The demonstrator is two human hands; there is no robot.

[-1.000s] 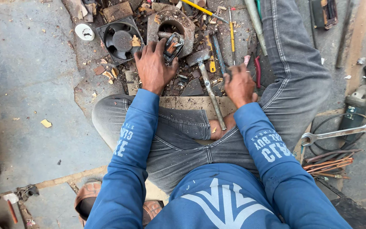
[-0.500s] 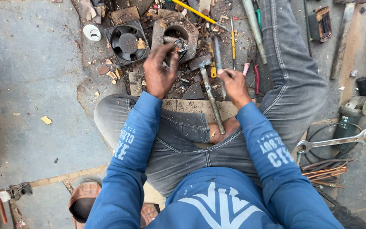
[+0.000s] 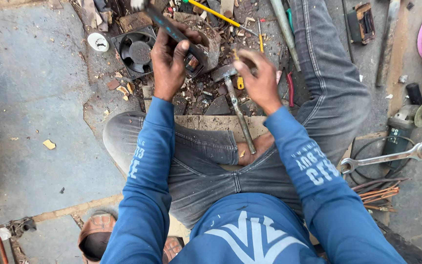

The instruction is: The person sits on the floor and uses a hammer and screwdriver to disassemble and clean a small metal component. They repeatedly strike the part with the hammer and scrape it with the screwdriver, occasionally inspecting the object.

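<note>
You sit cross-legged on a rough grey concrete floor (image 3: 35, 98) in grey jeans and blue sleeves, with a flat cardboard sheet (image 3: 206, 122) across your lap edge. Ahead lies a bed of rusty scrap, wood chips and broken bits.

A square black plastic fan (image 3: 135, 49), round opening and blades showing, sits at your left, just beside a small white round cap (image 3: 97, 42). To your right, well apart, lie an angle grinder (image 3: 406, 122) with its metal disc and a long bright steel spanner (image 3: 384, 157).

A hammer (image 3: 235, 105) with a worn, rust-brown handle lies between your hands, head near your right hand, shaft pointing back to your foot.

Your left hand (image 3: 169, 63) is curled tight round a dark, slim bar-like tool (image 3: 172, 30) that slants up and away; a small rusty part (image 3: 192, 62) sits at its fingertips. Your right hand (image 3: 257, 76) hovers half-open, fingers loosely bent, gripping nothing, just over the hammer head.
</note>
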